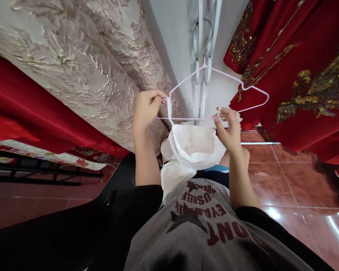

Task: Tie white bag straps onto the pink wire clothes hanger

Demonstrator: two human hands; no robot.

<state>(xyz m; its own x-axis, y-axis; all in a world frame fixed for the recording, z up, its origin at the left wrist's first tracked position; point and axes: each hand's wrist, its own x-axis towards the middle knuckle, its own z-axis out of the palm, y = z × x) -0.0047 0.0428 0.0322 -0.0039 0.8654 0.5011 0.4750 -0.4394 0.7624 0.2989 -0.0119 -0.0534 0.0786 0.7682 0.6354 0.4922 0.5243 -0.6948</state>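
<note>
A pale pink wire clothes hanger (223, 73) is upright in front of a white metal rack. My left hand (148, 109) pinches the hanger's left end, right beside a white strap (170, 108) looped over it. A white garment (193, 146) with thin straps hangs below the hanger's bottom bar, over my lap. My right hand (230, 128) is closed at the bottom bar, with the garment's other strap (219, 112) between the fingers. The hanger's right end is bare. Whether the hanger's hook rests on the rack I cannot tell.
The white metal rack (200, 41) stands against a pale wall ahead. Embroidered pinkish fabric (101, 71) hangs at left, and red fabric with gold decoration (299, 86) at right. A black low frame (45, 171) is at far left. Reddish tiles (279, 180) cover the floor.
</note>
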